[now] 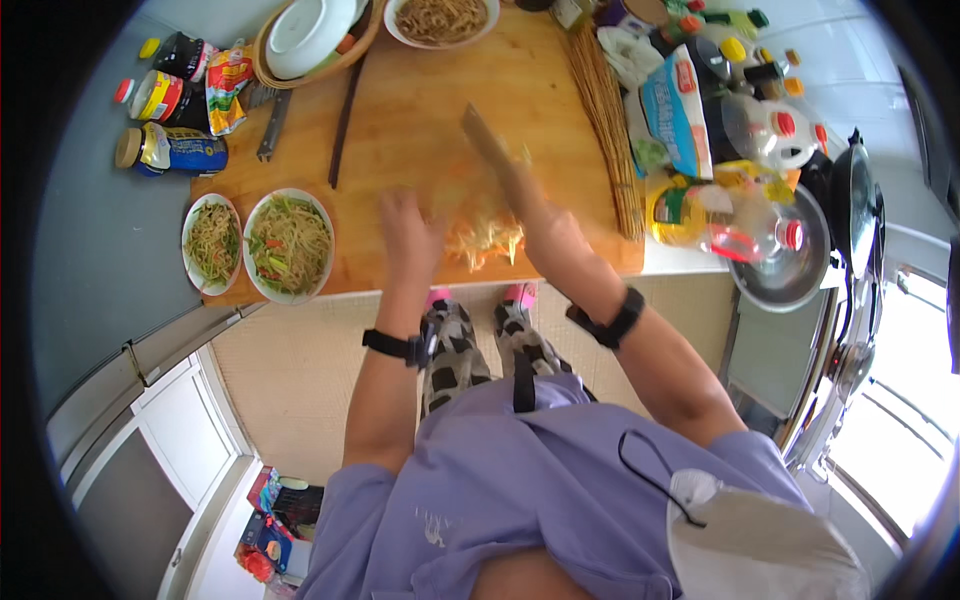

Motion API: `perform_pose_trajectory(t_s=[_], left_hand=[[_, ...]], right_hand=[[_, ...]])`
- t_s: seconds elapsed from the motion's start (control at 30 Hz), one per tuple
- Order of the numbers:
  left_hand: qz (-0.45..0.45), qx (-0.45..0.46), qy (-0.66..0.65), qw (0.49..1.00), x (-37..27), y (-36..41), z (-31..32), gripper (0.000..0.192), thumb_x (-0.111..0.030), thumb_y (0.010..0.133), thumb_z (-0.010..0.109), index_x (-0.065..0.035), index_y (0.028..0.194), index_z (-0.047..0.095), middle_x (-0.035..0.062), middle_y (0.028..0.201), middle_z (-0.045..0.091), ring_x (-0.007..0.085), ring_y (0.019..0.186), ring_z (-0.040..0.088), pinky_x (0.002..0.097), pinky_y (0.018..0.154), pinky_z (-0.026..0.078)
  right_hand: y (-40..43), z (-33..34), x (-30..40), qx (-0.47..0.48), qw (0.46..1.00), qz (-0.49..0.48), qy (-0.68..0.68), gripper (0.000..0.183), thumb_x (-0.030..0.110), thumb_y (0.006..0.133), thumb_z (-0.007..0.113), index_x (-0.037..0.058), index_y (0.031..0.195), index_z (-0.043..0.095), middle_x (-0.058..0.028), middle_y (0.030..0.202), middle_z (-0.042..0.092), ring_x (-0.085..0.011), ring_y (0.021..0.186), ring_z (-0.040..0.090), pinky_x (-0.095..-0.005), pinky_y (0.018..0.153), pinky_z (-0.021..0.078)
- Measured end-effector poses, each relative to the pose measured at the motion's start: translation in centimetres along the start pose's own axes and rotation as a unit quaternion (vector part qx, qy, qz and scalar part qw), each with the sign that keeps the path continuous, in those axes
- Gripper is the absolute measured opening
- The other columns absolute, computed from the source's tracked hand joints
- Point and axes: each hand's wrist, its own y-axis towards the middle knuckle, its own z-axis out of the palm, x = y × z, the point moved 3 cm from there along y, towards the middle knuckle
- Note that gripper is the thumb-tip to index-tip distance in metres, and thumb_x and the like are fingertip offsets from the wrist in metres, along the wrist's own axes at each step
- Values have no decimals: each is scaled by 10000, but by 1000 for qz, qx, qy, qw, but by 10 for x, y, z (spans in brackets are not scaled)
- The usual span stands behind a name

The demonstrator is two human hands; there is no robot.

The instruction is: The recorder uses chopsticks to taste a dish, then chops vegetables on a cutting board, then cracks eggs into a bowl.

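My right hand (561, 246) grips the handle of a kitchen knife (495, 154). Its broad blade is blurred and slants up and left over the wooden cutting board (435, 97). Beneath and left of the knife, near the board's front edge, lies a loose heap of shredded vegetables (484, 240), pale with orange bits and partly blurred. My left hand (409, 232) is just left of the heap, over the board. It is blurred, with the thumb apart from the fingers and nothing visible in its grasp.
Two bowls of shredded food, one smaller (212, 244) and one larger (289, 246), stand at front left. Dark chopsticks (346, 124) and a metal tool (274, 124) lie behind them. A basket (261, 56) and noodle-like food bowl (441, 21) stand farther back. Dry stalks (607, 135) and bottles (675, 214) line the right.
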Motion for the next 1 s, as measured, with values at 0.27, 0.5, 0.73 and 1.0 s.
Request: perform_pose_trajectory(t_s=[0.27, 0.5, 0.73, 1.0], left_hand=[[-23, 64, -57, 996, 22, -4, 7, 235, -105, 803, 652, 41, 984, 620, 176, 902, 611, 313, 759, 609, 367, 687, 503], [-47, -23, -16, 999, 39, 29, -8, 200, -96, 826, 565, 41, 970, 591, 246, 983, 581, 420, 953, 542, 452, 821, 444], [-51, 113, 41, 991, 42, 54, 1, 197, -122, 855, 525, 37, 918, 622, 282, 1019, 582, 404, 966, 566, 450, 836, 462], [16, 226, 137, 964, 14, 57, -2, 140, -86, 789, 574, 5, 850, 661, 265, 1001, 592, 392, 903, 603, 450, 767, 501]], right_hand=[[9, 18, 23, -23, 999, -27, -9, 752, -62, 795, 471, 83, 1454, 139, -246, 781, 615, -397, 701, 623, -471, 625, 486], [8, 37, 58, -3, 999, -39, -7, 781, -73, 795, 479, 67, 1462, 97, -249, 810, 612, -377, 724, 624, -455, 637, 499], [4, 20, 41, -36, 999, -35, 4, 792, -80, 788, 464, 97, 1466, 96, -256, 814, 607, -396, 739, 620, -464, 656, 496], [15, 9, 20, -47, 998, 1, 30, 700, -69, 798, 442, 80, 1429, 179, -281, 832, 616, -443, 752, 611, -501, 664, 484]])
